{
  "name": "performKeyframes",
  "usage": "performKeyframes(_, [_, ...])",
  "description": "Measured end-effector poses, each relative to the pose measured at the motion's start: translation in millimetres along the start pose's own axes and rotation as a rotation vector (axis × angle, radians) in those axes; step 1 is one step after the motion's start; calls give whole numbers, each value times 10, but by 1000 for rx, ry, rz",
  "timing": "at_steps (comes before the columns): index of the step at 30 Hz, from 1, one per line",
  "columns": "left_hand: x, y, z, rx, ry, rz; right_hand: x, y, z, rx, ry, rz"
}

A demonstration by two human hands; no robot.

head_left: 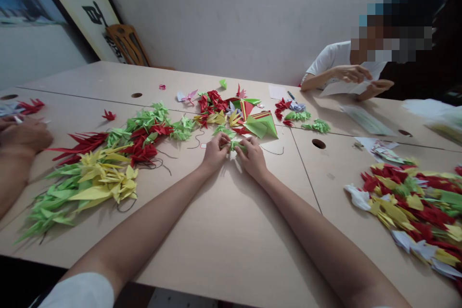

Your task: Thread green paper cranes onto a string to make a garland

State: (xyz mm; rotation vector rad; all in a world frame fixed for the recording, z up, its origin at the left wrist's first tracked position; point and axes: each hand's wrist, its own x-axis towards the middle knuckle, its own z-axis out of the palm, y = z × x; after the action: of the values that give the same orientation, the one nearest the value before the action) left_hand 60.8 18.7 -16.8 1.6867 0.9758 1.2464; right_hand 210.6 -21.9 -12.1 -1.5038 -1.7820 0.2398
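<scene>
Head view: mid-frame, your left hand (215, 153) and right hand (254, 155) pinch green folded paper (234, 145) between their fingertips.

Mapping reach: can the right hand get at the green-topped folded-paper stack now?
Likely yes: the stack lies just beyond the right hand, nothing visibly between, though the hand holds a small green paper piece.

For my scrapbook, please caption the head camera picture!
Left hand and right hand hold green paper amid colourful folded paper.
</scene>
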Motion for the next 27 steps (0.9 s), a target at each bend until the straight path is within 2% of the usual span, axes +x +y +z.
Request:
performKeyframes(3, [-5, 19, 6, -61, -31, -18, -4, -29, -12, -11, -74, -29])
performKeyframes(5, [-12, 44, 5, -47, -35, -22, -3, -39, -20, -6, -75, -36])
performKeyframes(8, [-32, 99, -2, 103, -23, 15, 1, -34, -21, 19, -29, -40])
performKeyframes(11, [-57, 156, -6, 303, -60, 80, 4, -17, -12, 65, 14, -60])
performKeyframes(13, [-65, 171, -7, 337, -88, 86, 0, -11, -5, 98, 7, -49])
performKeyframes(21, [-18, 103, -13, -13, -233, -96, -23, -57, -11, 186, -27, -9])
performKeyframes(27, [-66, 117, 81, -235, -196, -177, -2, -44, 2, 331, -69, 43])
